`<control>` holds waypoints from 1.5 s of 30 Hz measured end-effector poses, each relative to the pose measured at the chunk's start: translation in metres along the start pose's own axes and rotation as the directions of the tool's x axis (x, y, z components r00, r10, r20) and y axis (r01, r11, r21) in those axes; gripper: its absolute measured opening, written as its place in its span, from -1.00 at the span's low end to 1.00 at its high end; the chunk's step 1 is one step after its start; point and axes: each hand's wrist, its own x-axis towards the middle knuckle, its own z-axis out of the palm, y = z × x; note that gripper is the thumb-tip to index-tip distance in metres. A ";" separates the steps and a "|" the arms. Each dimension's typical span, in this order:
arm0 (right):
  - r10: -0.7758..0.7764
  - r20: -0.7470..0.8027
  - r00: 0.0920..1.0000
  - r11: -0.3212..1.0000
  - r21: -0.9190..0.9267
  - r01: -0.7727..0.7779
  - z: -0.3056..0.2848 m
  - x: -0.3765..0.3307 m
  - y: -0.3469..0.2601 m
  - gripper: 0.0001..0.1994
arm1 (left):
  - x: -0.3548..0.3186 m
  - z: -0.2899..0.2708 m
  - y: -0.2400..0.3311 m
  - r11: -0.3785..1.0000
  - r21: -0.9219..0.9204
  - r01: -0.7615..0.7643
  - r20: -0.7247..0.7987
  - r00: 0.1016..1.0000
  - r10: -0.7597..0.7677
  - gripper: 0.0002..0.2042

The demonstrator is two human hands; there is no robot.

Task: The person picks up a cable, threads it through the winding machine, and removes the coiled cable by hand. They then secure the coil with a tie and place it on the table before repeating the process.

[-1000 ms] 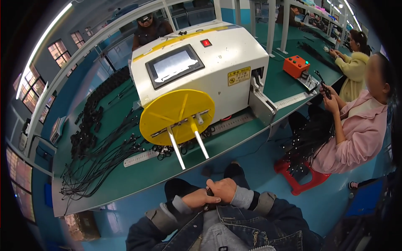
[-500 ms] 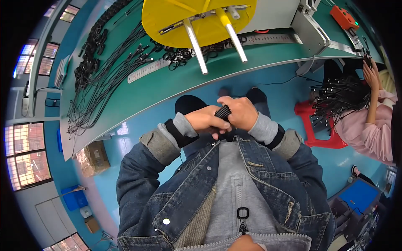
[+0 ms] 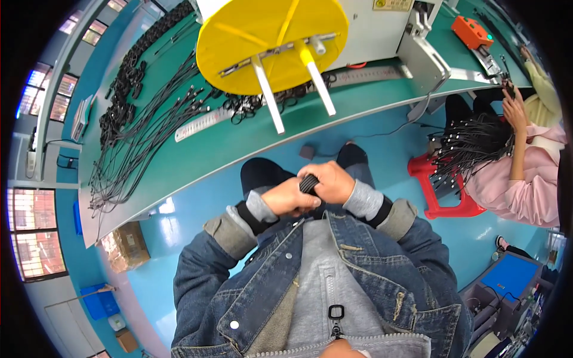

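Head view: left hand (image 3: 284,197), right hand (image 3: 335,181) grip black bundle (image 3: 308,184); long axis, pointing direction unclear.

At your nine o'clock, a gridded window (image 3: 33,250) glows with daylight. Glossy blue floor (image 3: 156,280) catches bright reflections; a green-topped workbench (image 3: 233,140) spans your twelve o'clock, a red plastic stool (image 3: 450,210) your three.

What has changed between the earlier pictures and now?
Earliest to now, the view tilted down: the screen of the white machine left it, and the black bundle shows more plainly. Nothing was visibly grasped or released: left hand and right hand still hold the bundle. The cables lie as before.
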 end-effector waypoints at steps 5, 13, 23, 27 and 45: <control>0.075 -0.038 0.996 0.992 -0.099 -0.078 0.017 -0.007 0.004 -0.71 | 0.001 0.001 -0.013 0.999 -0.013 -0.039 -0.007 0.999 0.039 -0.88; 0.147 0.378 0.914 0.989 -0.081 -0.126 -0.007 0.044 -0.036 -0.64 | -0.020 -0.025 -0.025 0.978 -0.154 -0.143 -0.158 0.980 0.119 -0.93; -0.177 -0.238 0.955 0.865 -0.501 0.035 0.009 0.132 -0.010 -0.89 | -0.056 -0.047 -0.031 0.803 -0.362 -0.473 -0.411 0.855 0.317 -0.88; -0.199 -0.266 0.943 0.932 -0.349 0.098 0.007 0.119 -0.022 -0.89 | -0.058 -0.059 -0.017 0.713 -0.403 -0.574 -0.514 0.786 0.342 -0.89; -0.486 -0.288 0.825 0.830 -0.449 0.332 -0.018 0.079 -0.018 -0.78 | -0.008 -0.051 0.044 0.509 -0.620 -0.597 -0.495 0.801 0.337 -0.93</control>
